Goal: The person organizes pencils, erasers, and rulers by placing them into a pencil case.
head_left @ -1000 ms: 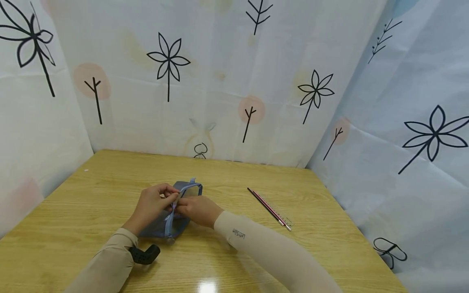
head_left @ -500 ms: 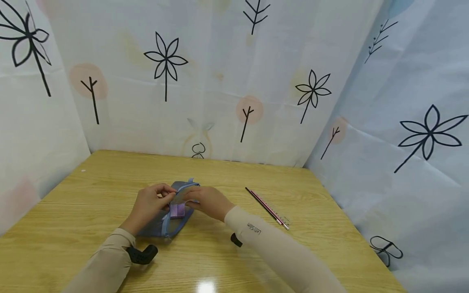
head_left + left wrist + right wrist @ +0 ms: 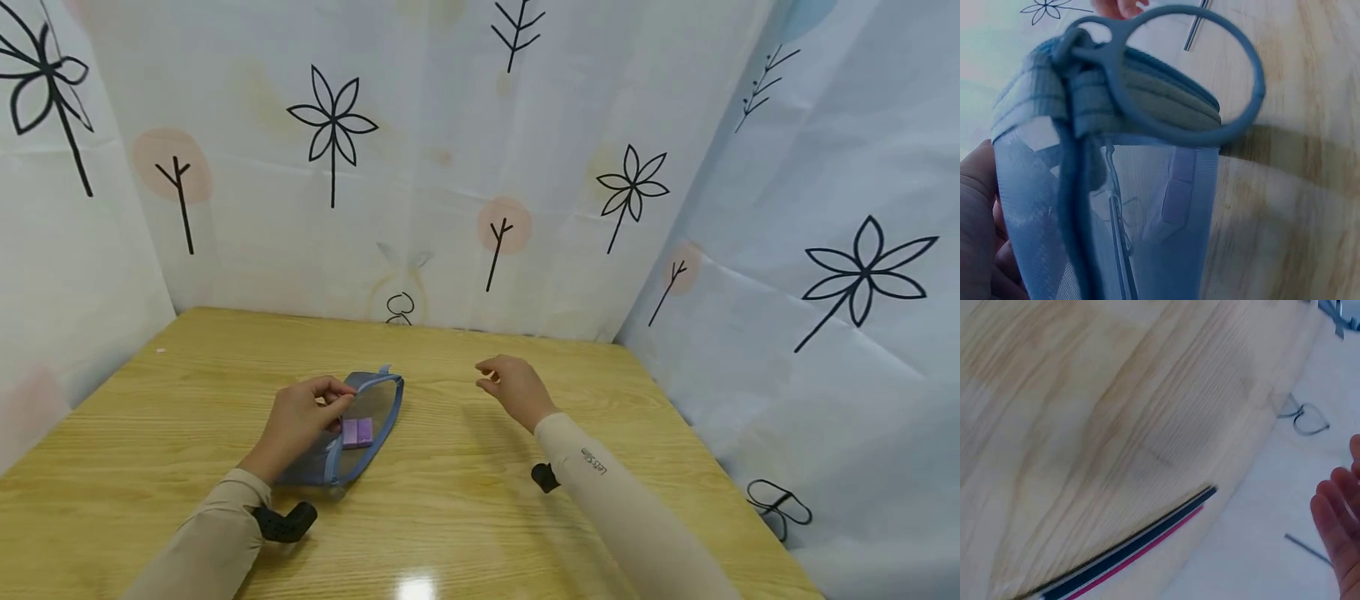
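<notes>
At the left of the head view, a translucent blue zip pouch [image 3: 306,468] lies on the wooden table, its zip mouth spread wide. My left hand [image 3: 300,417] pinches the mouth's edge between thumb and fingers. Purple blocks [image 3: 357,432] sit inside the pouch. The left wrist view shows the zip's large ring pull [image 3: 1259,94] close up. My right hand [image 3: 517,390] hovers over the table, fingers loosely bent around nothing. A dark pencil [image 3: 1129,550] and a pink-red one [image 3: 1147,551] lie near it in the right wrist view; my right arm hides them in the head view.
The wooden table [image 3: 420,517] runs back to patterned cloth walls [image 3: 442,150] at the rear and both sides. Black wrist devices [image 3: 285,523] sit on both sleeves. A tiny white scrap [image 3: 160,350] lies at the far left.
My right hand has come out of the pouch and moved right, toward the pencils. Purple blocks now show inside the widened mouth. My left hand keeps its pinch.
</notes>
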Demonstrator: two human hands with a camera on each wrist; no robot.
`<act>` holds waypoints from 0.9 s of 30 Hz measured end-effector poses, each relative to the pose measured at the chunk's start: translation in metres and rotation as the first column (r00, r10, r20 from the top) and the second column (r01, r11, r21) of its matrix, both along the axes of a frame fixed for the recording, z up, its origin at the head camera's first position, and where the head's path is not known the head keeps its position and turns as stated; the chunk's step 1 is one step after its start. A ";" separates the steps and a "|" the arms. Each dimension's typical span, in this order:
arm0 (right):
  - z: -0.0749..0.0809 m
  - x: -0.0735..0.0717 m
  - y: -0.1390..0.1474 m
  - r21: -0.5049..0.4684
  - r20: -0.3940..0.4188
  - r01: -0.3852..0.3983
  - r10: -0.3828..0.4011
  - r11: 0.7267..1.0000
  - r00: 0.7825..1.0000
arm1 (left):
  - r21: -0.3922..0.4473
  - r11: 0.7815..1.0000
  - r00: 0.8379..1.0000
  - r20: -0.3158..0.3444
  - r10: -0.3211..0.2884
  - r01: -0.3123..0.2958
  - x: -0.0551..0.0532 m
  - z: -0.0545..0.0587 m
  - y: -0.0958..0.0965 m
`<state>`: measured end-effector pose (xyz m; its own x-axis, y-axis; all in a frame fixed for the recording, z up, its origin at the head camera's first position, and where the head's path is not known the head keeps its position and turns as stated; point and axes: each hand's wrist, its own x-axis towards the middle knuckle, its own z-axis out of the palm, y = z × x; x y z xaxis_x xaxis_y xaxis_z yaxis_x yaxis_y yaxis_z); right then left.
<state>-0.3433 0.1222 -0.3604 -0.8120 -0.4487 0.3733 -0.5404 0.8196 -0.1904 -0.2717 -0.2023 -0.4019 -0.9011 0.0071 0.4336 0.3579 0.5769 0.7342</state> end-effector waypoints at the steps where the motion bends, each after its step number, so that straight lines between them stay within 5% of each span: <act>1: -0.001 -0.002 0.007 -0.010 0.019 0.035 -0.035 0.999 0.999 | -0.002 1.000 1.000 -0.003 0.002 -0.002 0.000 0.000 0.000; 11: -0.015 -0.009 0.046 0.080 0.178 0.212 -0.223 0.974 0.958 | -0.001 1.000 1.000 0.017 0.007 -0.007 -0.001 0.001 -0.001; 18: -0.024 -0.010 0.050 0.093 0.224 0.252 -0.267 0.963 0.937 | -0.020 1.000 1.000 0.005 0.009 -0.009 0.000 0.001 0.000; 27: -0.027 -0.007 0.047 0.106 0.216 0.259 -0.277 0.960 0.936 | -0.007 1.000 1.000 0.017 0.003 -0.003 -0.001 0.000 -0.001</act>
<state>-0.3507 0.1691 -0.3879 -0.9651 -0.2220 0.1392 -0.2483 0.9444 -0.2153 -0.2725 -0.2029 -0.4017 -0.9085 0.0073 0.4178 0.3432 0.5833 0.7362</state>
